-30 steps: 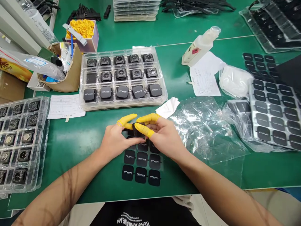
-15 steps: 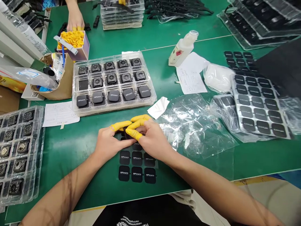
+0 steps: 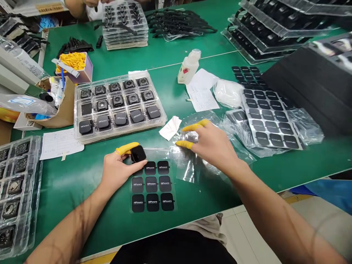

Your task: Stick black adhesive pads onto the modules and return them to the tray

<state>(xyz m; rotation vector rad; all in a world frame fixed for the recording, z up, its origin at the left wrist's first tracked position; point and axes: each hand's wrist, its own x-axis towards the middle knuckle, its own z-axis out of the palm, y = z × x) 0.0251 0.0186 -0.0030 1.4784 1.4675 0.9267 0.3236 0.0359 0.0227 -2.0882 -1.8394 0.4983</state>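
Note:
Between the thumb and yellow-cotted fingers of my left hand point(image 3: 118, 168) is a black square smartwatch body point(image 3: 138, 154), its glossy screen turned up. Under it lies a clear sheet of black square stickers point(image 3: 151, 184) printed with white lettering. My right hand point(image 3: 210, 143), finger cots on its thumb and a finger, is spread with nothing in it, over a crumpled clear plastic bag point(image 3: 189, 170). A white wipe point(image 3: 170, 128) lies just left of its fingertips. Beyond my hands, a clear tray point(image 3: 119, 106) holds watch bodies, the near row bearing black stickers.
Another tray of watch bodies point(image 3: 33, 183) stands at the left. A box of yellow finger cots point(image 3: 86, 69) and a cardboard box point(image 3: 66, 104) are at the back left. A white bottle point(image 3: 189, 66) stands behind papers. More sticker sheets point(image 3: 268, 115) lie right. A co-worker's hands point(image 3: 92, 3) show at the top.
My right hand has left the watch body and moved right, its fingers spreading. My left hand keeps the watch, now screen up in view. The camera view has shifted; the co-worker's hand has left the finger-cot box.

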